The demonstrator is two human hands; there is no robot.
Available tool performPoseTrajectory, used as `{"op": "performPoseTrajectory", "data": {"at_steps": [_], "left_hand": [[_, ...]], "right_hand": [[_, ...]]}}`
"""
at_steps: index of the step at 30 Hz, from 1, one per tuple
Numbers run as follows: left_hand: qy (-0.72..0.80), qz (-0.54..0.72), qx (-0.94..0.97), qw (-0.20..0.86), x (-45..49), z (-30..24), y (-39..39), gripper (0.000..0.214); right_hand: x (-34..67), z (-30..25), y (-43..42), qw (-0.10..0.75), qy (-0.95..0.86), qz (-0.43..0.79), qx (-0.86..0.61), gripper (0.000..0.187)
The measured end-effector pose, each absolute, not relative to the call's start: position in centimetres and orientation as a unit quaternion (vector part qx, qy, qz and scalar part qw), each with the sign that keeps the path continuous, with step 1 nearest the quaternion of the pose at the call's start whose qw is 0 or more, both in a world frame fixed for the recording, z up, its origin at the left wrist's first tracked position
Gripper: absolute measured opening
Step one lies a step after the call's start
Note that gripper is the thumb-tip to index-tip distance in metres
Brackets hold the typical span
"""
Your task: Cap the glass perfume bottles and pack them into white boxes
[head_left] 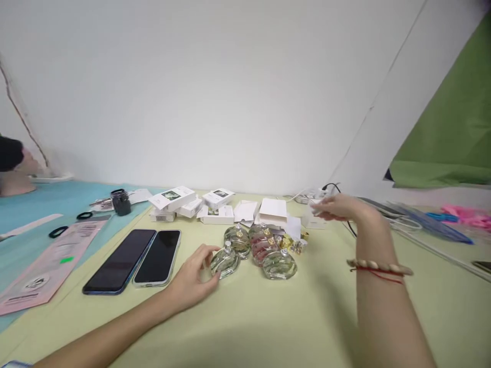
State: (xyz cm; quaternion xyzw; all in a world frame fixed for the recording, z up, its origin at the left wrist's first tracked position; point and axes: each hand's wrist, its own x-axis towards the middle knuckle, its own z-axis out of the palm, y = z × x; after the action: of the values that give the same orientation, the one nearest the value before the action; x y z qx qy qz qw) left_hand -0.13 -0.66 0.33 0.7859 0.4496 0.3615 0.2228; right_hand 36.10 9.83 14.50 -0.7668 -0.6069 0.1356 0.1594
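Note:
My left hand point(195, 273) has its thumb and fingers around the side of a clear glass perfume bottle point(224, 261), which stands on the table. Close to it are more oval perfume bottles: a greenish one point(280, 265) in front, a pink-tinted one point(264, 246) and another point(237, 240) behind. Gold caps point(287, 241) lie just right of the bottles. My right hand point(337, 207) is raised at the right, fingers stretched leftward, in front of a white box point(314, 217). I cannot tell whether it touches that box. No object shows in its fingers.
Small white boxes point(176, 198) and open cartons point(273, 210) line the wall side. Two phones point(158, 258) lie left of my left hand. Farther left are a pink package point(49, 271) and a dark jar point(120, 203). Cables point(425, 248) run along the right.

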Motion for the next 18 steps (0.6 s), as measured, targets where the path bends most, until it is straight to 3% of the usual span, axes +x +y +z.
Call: {"op": "performPoseTrajectory", "data": {"at_steps": [4, 10, 18], "left_hand": [[0.449, 0.364, 0.788, 0.21, -0.3, 0.5, -0.6, 0.027], [0.476, 0.351, 0.771, 0.234, -0.3, 0.5, -0.7, 0.03], [0.459, 0.36, 0.775, 0.242, -0.2, 0.9, -0.9, 0.025]], "right_hand": [[29.2, 18.3, 6.3, 0.179, -0.767, 0.18, -0.59, 0.043], [19.2, 16.2, 4.6, 0.069, -0.897, 0.272, -0.343, 0.041], [16.9, 14.0, 4.4, -0.011, -0.893, 0.259, -0.367, 0.039]]}}
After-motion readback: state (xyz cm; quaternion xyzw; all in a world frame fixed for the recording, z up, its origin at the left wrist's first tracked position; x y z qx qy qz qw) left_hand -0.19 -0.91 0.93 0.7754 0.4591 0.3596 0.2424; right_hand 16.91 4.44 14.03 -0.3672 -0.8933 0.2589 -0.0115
